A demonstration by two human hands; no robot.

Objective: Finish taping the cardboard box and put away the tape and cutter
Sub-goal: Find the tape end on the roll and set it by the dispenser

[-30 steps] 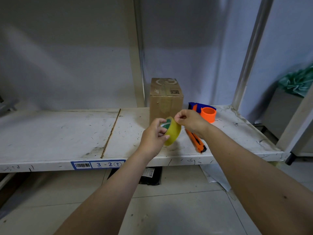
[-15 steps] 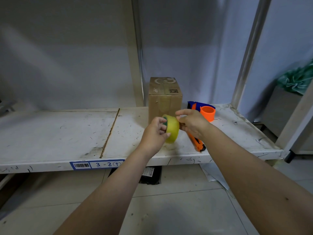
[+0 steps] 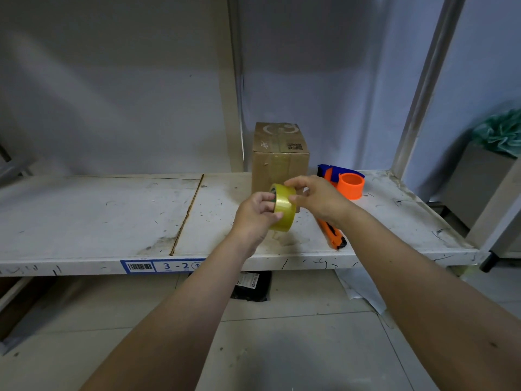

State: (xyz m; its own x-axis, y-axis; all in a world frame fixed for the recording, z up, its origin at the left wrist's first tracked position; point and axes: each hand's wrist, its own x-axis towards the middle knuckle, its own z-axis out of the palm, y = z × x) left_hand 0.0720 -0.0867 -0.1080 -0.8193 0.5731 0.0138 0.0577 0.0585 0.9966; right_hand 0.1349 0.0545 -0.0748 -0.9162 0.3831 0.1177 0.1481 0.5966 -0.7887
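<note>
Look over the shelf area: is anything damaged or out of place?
A black parcel and crumpled white sheet lie on the floor under the shelf, whose scratched top is grimy. The cardboard box stands upright.

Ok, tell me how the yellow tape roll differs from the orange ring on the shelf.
The yellow tape roll is translucent yellow; the orange ring is opaque bright orange. The tape roll is held above the shelf between the left hand and right hand; the orange ring rests on the shelf untouched. The roll's opening faces sideways, the ring's upward. Both are short open cylinders.
</note>
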